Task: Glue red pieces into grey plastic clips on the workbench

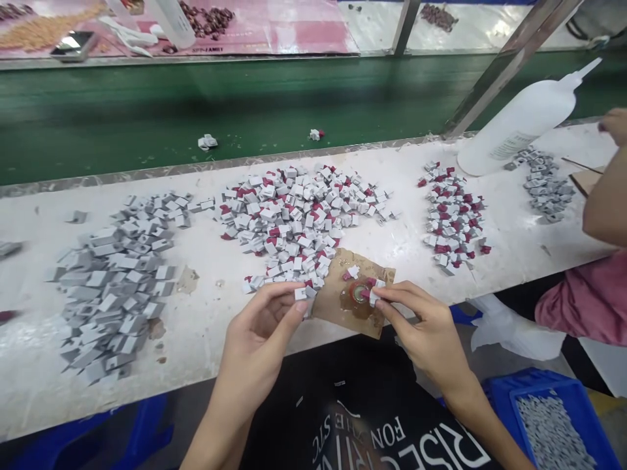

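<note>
Between thumb and fingers, my left hand (267, 326) pinches a small grey-and-maroon plastic part (304, 293) just in front of the middle pile. My right hand (421, 320) grips a white-and-maroon plastic part (375, 292) at the edge of a small round dish (359, 292), which sits on a wet-looking piece of brown cardboard (337, 300). Another white-and-maroon part (351, 272) lies on the cardboard behind the dish. A heap of white-and-maroon parts (289, 209) spreads behind my hands, and a heap of plain grey parts (112, 287) lies to the left.
A white squeeze bottle (519, 127) leans at the right, near more piled parts (453, 219). Beyond the table's edge runs a green conveyor belt (147, 111) carrying two loose parts. A co-worker's arm (610, 189) reaches in at right. A blue bin (592, 405) of grey pieces stands below.
</note>
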### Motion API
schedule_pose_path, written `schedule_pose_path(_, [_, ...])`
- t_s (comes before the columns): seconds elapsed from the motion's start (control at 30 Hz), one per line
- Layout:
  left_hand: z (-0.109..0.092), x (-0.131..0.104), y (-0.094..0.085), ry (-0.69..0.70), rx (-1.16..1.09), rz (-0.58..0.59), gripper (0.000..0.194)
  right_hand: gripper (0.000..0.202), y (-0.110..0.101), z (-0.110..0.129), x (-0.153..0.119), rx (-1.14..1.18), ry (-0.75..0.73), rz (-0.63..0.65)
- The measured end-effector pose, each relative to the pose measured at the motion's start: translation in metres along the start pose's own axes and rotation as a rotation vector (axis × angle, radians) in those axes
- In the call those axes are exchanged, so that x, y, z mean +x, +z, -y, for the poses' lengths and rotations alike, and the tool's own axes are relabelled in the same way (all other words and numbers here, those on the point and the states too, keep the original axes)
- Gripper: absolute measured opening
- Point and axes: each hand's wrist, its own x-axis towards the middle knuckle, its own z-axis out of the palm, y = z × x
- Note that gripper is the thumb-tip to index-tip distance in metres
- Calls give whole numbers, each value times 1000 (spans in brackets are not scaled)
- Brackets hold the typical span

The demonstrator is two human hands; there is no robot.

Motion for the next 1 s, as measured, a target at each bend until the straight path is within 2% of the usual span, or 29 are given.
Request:
schedule_pose_path(0.2, [-10,14,19,66,-10,112,16,22,-5,10,4,77,43,-27])
schedule_pose_path(0.3, [-15,20,28,72,-80,212,13,25,-6,22,11,243,89,-45])
schedule_pose_path(0.43, [-22,25,38,60,-142,312,15,27,-4,33,21,446,119,-3])
schedule_pose_path(0.63, [-29,30,48,58,-168,354,14,26,-2,33,27,476,145,14])
schedule_pose_path(1.0, [-22,29,50,52,-186,367,10,21,1,37,33,356,130,54])
